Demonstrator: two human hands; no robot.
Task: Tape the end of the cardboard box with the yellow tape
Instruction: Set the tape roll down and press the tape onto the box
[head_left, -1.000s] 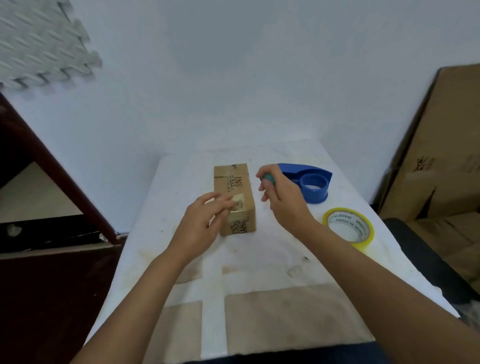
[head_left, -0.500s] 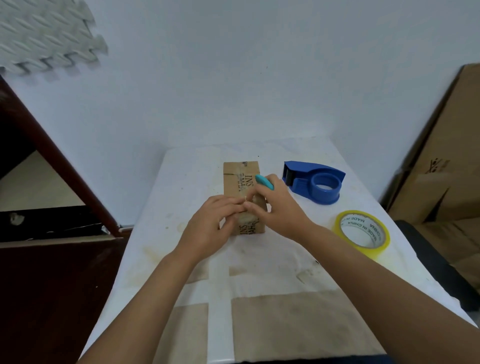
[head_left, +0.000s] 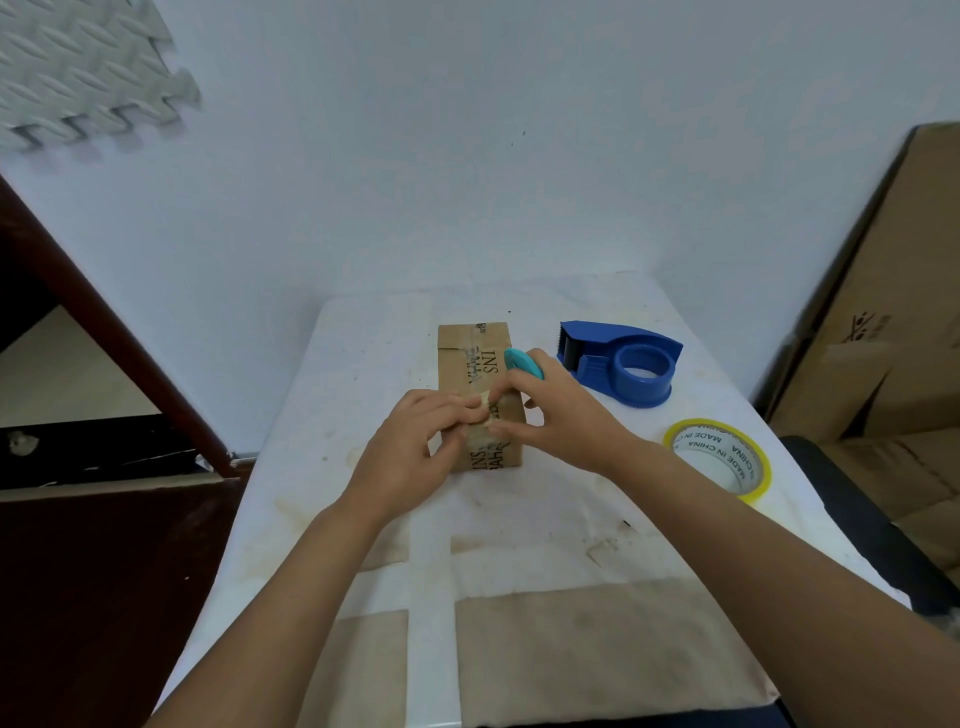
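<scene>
fingers of both hands pinch tape on cardboard box | right hand holds teal cutter

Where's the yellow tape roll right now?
In the head view the yellow tape roll lies flat on the table's right side, just right of the right forearm and nearer than the blue dispenser.

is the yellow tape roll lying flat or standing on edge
Lying flat. The yellow tape roll rests on its side on the table, its round opening and printed inner core facing up, right of both hands.
</scene>
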